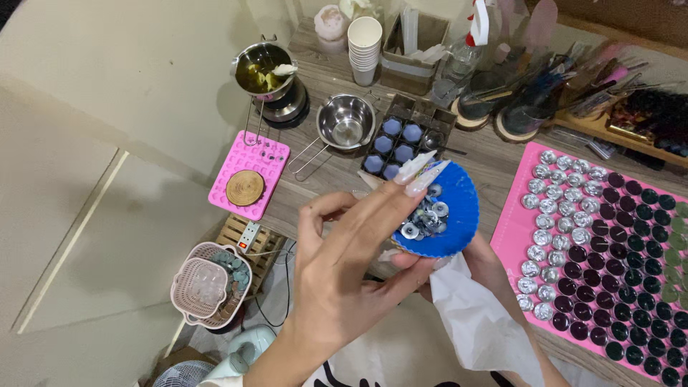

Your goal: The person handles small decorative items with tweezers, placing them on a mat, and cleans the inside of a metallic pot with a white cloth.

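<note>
My right hand (493,266) holds a blue fluted cup (459,208) from below, over the table's front edge. A white crumpled sheet (473,315) hangs under that hand. Several small round metal discs (427,217) lie in the cup. My left hand (344,265) comes up from the lower left. Its two long-nailed fingers stretch over the cup's near rim, just above the discs, and the thumb lies below the cup. I see nothing pinched between the fingers.
A pink mat (513,215) at the right carries rows of small silver and dark round tins. Behind the cup are a dark mould tray (401,140), a steel saucepan (345,122), a pitcher on a hot plate (265,72), a pink mould (249,174) and stacked paper cups (364,50). A pink basket (208,287) sits on the floor.
</note>
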